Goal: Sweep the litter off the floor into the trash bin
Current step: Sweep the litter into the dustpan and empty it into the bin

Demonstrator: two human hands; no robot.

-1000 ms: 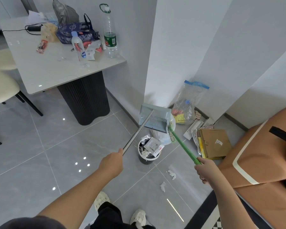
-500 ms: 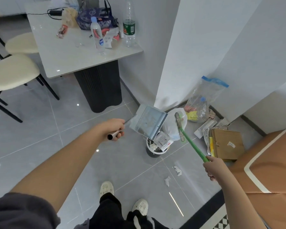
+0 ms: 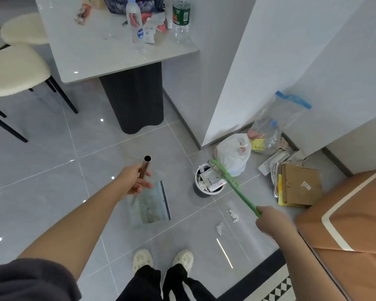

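My left hand grips the metal handle of a grey dustpan, which stands on the floor tiles left of the bin, its handle end pointing up at me. My right hand holds the green handle of a small broom, whose head reaches over the rim of the small trash bin. The bin is stuffed with paper and wrappers. Two crumpled white paper scraps lie on the floor between the bin and my right hand.
A white plastic bag and a clear zip bag lean at the wall corner behind the bin. Flattened cardboard lies to the right, beside a brown sofa. A table with bottles and two chairs stand at the left. My shoes are below.
The dustpan came away from above the bin and went down to the floor on its left. The broom head swung over the bin's rim. The view tilted downward.
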